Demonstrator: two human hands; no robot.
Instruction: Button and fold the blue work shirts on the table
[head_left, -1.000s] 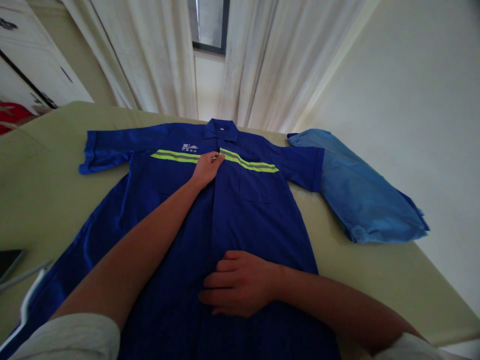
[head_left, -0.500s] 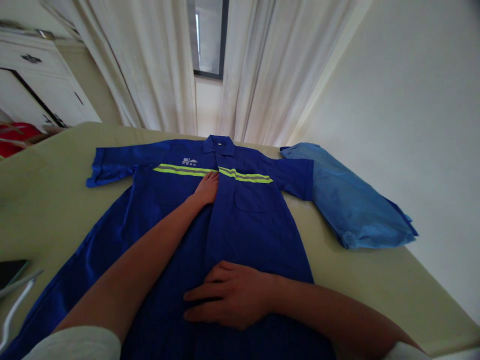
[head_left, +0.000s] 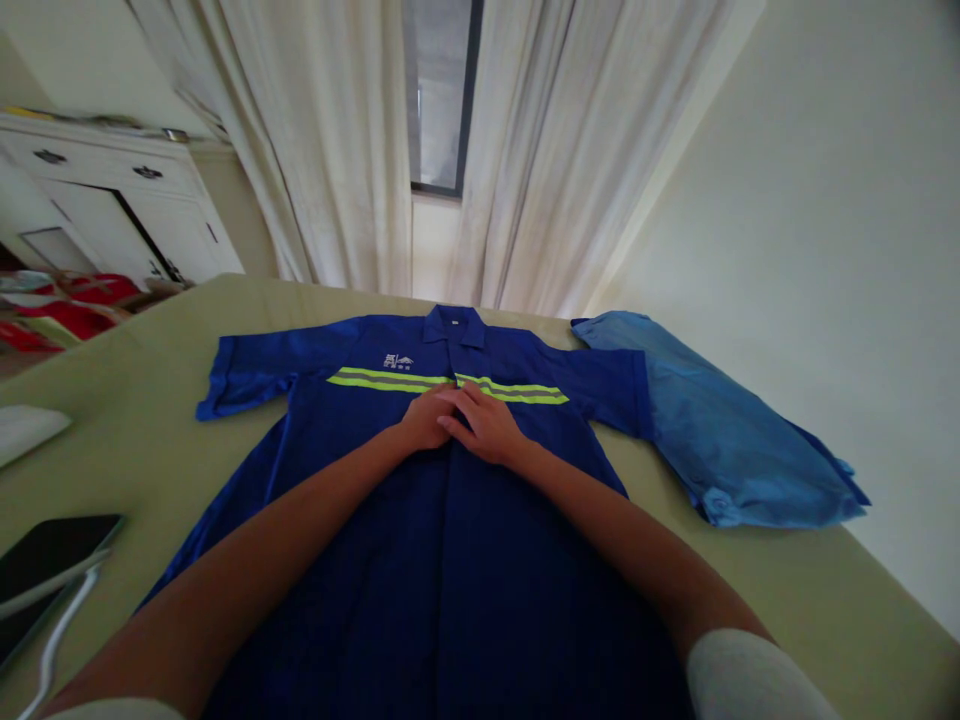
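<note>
A dark blue short-sleeved work shirt [head_left: 390, 560] lies spread out, collar at the far end. Yellow-green reflective strips [head_left: 390, 380] with a grey band cross its chest, and a white logo sits above the left one. At the front opening, just below the strips, my left hand [head_left: 426, 418] is closed on the placket edge, its fingertips partly covered. Right against it, my right hand [head_left: 487, 425] pinches the same placket, thumb and fingers close together. The exact grip between the fingers is hidden.
A folded lighter-blue garment [head_left: 735, 440] lies at the right, touching the shirt's sleeve. At the left are a dark phone [head_left: 60, 545], a white cable [head_left: 56, 640] and a white item [head_left: 30, 432]. Curtains [head_left: 322, 140] and a white cabinet [head_left: 112, 200] stand beyond the table [head_left: 150, 400].
My right hand has moved from the lower front of the shirt up to the chest, beside my left hand. My left hand stays at the placket. The view has tilted up and shifted left.
</note>
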